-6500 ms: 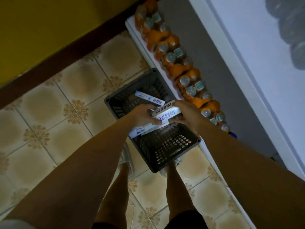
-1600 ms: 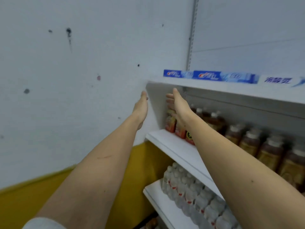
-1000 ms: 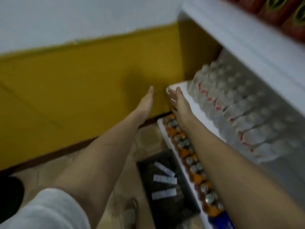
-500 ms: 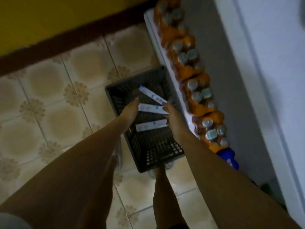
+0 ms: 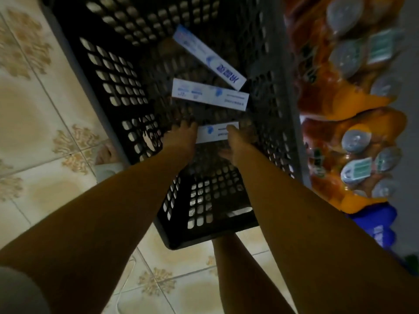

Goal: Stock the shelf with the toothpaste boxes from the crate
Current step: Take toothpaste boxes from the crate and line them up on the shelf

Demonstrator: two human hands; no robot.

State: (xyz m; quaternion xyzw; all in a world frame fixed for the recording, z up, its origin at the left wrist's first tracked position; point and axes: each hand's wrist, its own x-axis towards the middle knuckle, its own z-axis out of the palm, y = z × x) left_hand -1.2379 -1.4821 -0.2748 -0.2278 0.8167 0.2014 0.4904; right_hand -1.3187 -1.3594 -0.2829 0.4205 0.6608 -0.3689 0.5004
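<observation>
Both arms reaching into black crate (image 5: 108, 71) on tiled floor (image 5: 29, 114). Left hand (image 5: 181, 138) and right hand (image 5: 235, 141) touching nearest toothpaste box (image 5: 214, 134); finger positions unclear. Two more boxes (image 5: 208, 95) lying toward crate's far wall.

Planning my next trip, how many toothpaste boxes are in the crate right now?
3. The far box lies diagonally, the middle box crosswise, and the near box sits between the left hand and right hand.

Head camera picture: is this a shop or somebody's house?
Probably a small shop. Shrink-wrapped packs of orange drink bottles line a low shelf, and a black crate on the tiled floor holds toothpaste boxes for stocking.
</observation>
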